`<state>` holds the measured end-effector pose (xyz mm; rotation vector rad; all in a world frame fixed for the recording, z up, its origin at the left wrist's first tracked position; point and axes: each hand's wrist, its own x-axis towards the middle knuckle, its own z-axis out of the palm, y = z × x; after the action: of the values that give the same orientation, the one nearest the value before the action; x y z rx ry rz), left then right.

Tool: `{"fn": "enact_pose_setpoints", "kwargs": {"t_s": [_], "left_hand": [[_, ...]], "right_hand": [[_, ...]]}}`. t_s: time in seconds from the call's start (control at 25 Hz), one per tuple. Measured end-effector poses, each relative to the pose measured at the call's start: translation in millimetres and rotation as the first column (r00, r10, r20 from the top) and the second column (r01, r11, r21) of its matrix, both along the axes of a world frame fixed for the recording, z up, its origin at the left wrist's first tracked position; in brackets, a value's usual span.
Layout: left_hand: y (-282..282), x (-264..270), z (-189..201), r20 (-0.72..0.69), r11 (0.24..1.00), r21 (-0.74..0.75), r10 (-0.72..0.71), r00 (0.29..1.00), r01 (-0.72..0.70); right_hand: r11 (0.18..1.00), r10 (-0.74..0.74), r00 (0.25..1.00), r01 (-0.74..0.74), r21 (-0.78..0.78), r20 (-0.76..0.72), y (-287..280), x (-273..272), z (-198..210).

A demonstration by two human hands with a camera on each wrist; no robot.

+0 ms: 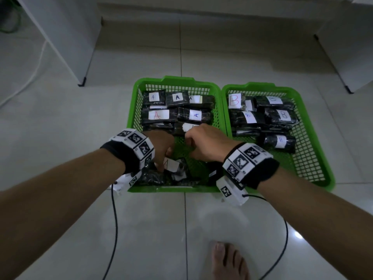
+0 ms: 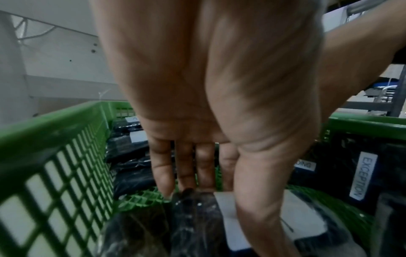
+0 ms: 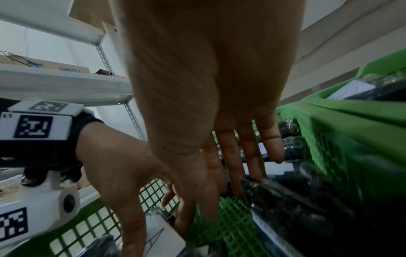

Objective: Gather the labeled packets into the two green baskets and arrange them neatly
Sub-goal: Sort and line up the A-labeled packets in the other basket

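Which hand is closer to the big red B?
Right. The right hand is in the left basket, beside the B basket. The left hand is farther from the red B.

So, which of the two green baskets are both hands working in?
The left basket, holding the A-labelled packets. The left hand and right hand are inside it; the right basket holds B-labelled packets.

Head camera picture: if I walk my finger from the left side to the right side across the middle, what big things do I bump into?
left hand → right hand → basket of B packets
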<state>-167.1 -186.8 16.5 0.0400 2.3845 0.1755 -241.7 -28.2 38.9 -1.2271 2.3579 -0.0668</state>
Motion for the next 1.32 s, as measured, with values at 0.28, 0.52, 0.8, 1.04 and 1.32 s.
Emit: {"fn": "enact_pose_setpoints", "kwargs": {"t_s": [0.28,0.52,0.8,1.04,1.32], "left_hand": [[-40,1,20,-0.230,0.949,0.233,0.267,0.936,-0.213],[-65,8,22,-0.278,0.914,0.298,0.357,0.892,-0.273],[-68,11,32,-0.394,0.892,0.370,0.403,0.826,-0.258],[-70,21,21,-0.530,0.944,0.211,0.329,0.781,-0.255],[-85,12,20,-0.590,0.912,0.004,0.333,0.736,-0.410]], "right_hand": [[1.000,0.020,1.000,-0.020,-0.015,0.008,-5,5,-8],[0.962,-0.012,1.000,0.017,-0.272,0.022,-16,5,-3],[0.970,-0.017,0.998,0.002,-0.241,-0.060,-33,-8,14],[0.978,-0.017,0.999,0.009,-0.209,-0.036,-24,-12,13],[0.963,-0.150,0.962,0.090,-0.252,-0.229,-33,-52,20]]}}
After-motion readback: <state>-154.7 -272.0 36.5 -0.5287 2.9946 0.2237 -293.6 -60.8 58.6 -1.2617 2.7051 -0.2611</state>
